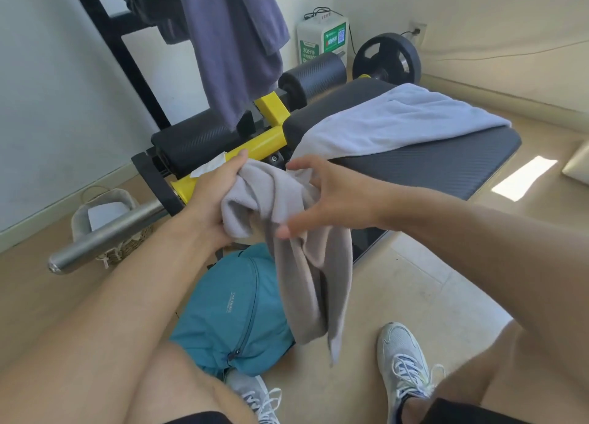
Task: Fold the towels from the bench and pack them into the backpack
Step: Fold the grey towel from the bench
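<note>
My left hand grips a bunched beige-grey towel in front of the bench, and the towel's loose end hangs down over the backpack. My right hand is spread with straight fingers against the towel's right side. A pale blue-white towel lies spread across the black padded bench. The teal backpack lies on the floor between my legs, its zipper showing; whether it is open I cannot tell.
A purple-grey cloth hangs from a black rack at the back. The bench's yellow frame and a steel bar jut left. A woven basket sits under the bar. A barbell plate stands behind the bench.
</note>
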`<state>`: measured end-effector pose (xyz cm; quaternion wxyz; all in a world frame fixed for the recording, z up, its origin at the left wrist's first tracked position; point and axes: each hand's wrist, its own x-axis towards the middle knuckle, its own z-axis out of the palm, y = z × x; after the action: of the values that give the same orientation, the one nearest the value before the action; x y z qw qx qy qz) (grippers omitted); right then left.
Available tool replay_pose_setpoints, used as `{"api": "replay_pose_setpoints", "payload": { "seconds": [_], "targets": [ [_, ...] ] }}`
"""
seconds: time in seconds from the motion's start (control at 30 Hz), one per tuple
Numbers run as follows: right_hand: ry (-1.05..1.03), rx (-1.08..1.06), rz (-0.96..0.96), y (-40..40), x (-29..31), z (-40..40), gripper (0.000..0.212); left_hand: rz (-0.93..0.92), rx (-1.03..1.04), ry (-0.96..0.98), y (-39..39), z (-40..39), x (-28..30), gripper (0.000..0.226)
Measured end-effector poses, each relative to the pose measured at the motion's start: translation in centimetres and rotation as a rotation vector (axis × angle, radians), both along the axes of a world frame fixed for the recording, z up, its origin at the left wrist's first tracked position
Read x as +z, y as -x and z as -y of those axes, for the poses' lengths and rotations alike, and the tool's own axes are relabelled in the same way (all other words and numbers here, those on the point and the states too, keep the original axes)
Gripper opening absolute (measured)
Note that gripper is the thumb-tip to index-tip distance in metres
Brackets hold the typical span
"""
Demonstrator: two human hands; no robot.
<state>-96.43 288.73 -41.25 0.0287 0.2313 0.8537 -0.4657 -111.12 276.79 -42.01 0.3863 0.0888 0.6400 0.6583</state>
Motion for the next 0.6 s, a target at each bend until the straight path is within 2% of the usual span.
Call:
{"api": "replay_pose_setpoints", "payload": {
  "seconds": [0.03, 0.07, 0.1, 0.23, 0.3, 0.4, 0.47, 0.53, 0.6],
  "targets": [
    [-0.087, 0.021, 0.020, 0.1, -0.4, 0.1, 0.107, 0.039, 0.001, -0.011, 0.3, 0.0, -0.2, 0.032],
    [-0.146, 0.015, 0.012, 0.3, -0.7, 0.2, 0.104, 0.071, 0.000, -0.022, 0.6, 0.0, -0.4, 0.032],
    [-0.185, -0.010, -0.023, 0.4, -0.9, 0.3, 0.092, 0.089, -0.002, -0.033, 0.9, 0.1, -0.7, 0.031],
    [-0.250, -0.139, -0.192, 0.9, -0.7, -0.2, 0.024, 0.086, 0.018, -0.001, 2.0, 0.4, -1.3, 0.023],
    [-0.262, -0.161, -0.226, 0.8, -0.6, -0.3, 0.009, 0.034, 0.064, 0.032, 2.2, 0.4, -1.5, 0.023],
    [-0.211, -0.219, -0.314, 0.8, -0.6, -0.4, 0.011, -0.282, 0.069, 0.161, 2.4, 0.5, -2.3, 0.012],
    [-0.145, -0.256, -0.409, 0.9, -0.4, -0.6, 0.017, -0.447, 0.002, 0.174, 2.3, 0.6, -2.3, 0.024],
    [-0.115, -0.264, -0.441, 1.0, -0.5, -0.6, 0.013, -0.571, -0.128, 0.066, 1.9, 0.7, -1.7, 0.036],
    [-0.113, -0.253, -0.441, 1.1, -0.6, -0.5, 0.009, -0.601, -0.324, -0.047, 0.9, 0.8, -1.1, 0.039]
  ]
}}
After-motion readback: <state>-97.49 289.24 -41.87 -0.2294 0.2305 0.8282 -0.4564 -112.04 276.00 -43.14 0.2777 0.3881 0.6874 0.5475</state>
